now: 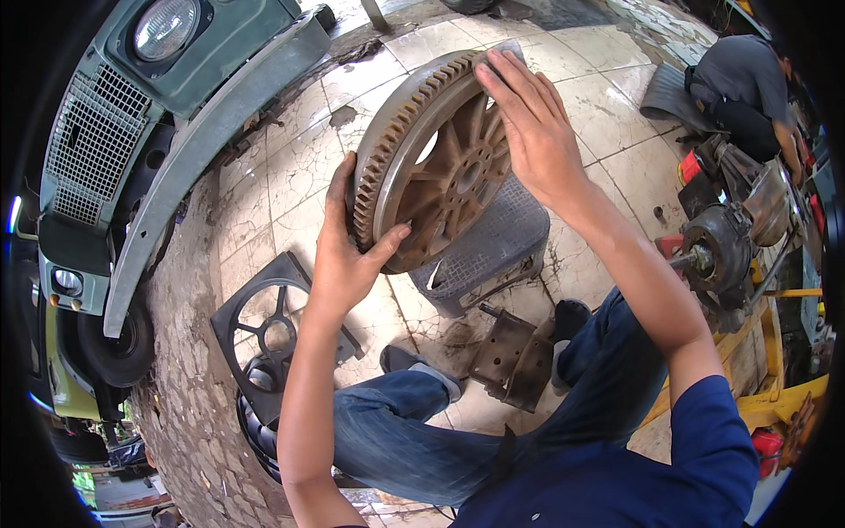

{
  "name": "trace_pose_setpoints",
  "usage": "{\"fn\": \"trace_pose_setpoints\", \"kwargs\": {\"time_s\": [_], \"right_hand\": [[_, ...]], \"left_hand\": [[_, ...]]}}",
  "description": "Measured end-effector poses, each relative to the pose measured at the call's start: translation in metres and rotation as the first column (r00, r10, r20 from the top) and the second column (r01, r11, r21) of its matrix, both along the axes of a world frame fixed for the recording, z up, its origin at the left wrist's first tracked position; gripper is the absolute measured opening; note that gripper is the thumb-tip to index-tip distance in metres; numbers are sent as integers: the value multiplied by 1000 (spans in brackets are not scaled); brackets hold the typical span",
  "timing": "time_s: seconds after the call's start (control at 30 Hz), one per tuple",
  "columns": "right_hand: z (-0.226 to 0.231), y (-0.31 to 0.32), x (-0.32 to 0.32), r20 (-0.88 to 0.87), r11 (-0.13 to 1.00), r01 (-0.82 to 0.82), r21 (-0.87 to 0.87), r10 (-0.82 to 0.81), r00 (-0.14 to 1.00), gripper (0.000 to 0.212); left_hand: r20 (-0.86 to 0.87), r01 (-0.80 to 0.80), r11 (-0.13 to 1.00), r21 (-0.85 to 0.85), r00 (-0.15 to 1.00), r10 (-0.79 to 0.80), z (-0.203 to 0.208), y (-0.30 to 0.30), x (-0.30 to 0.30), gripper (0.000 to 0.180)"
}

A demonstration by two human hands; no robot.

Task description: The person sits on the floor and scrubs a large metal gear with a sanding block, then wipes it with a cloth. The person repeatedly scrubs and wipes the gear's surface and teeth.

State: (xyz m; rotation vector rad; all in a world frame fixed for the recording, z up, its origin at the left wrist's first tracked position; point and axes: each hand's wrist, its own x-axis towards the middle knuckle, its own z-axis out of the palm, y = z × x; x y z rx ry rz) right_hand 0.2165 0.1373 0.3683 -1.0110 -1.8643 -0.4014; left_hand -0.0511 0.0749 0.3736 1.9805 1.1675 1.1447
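A large rusty flywheel [440,163] with a toothed ring gear stands tilted on its edge on a grey plastic stool [493,246]. My left hand [345,255] grips its lower left rim, thumb on the inner face. My right hand [525,123] lies flat against the upper right of the wheel, pressing a small grey piece of sandpaper-like sheet [510,51] to the rim. My legs in blue jeans [422,422] sit below.
A green vehicle front with bumper [202,132] fills the upper left. A black fan shroud [268,330] lies on the tiled floor. A rusty bracket [515,356] lies by my feet. An engine assembly [731,238] stands at right; another person [748,84] crouches beyond it.
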Motion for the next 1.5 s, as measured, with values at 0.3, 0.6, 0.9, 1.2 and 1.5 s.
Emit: {"fn": "trace_pose_setpoints", "kwargs": {"time_s": [0.3, 0.6, 0.9, 1.2, 1.5], "right_hand": [[9, -3, -7, 59, 1000, -9, 20, 8, 998, 51], [53, -10, -24, 252, 996, -86, -33, 91, 964, 37], [83, -11, -24, 385, 987, -67, -148, 120, 915, 36], [89, -19, -35, 453, 970, -3, -243, 116, 884, 42], [90, -29, -47, 529, 985, 27, -169, 68, 846, 42]], "left_hand": [[-33, -36, 995, 90, 999, 39, -1, 1, 6, 91], [-51, -4, 996, 93, 999, 9, -1, 2, 1, 91], [12, 1, 994, 107, 1000, -3, -3, 3, -5, 88], [47, -7, 993, 122, 999, 2, -8, 5, -10, 87], [14, 4, 993, 115, 1000, -5, -3, 3, -9, 88]]}}
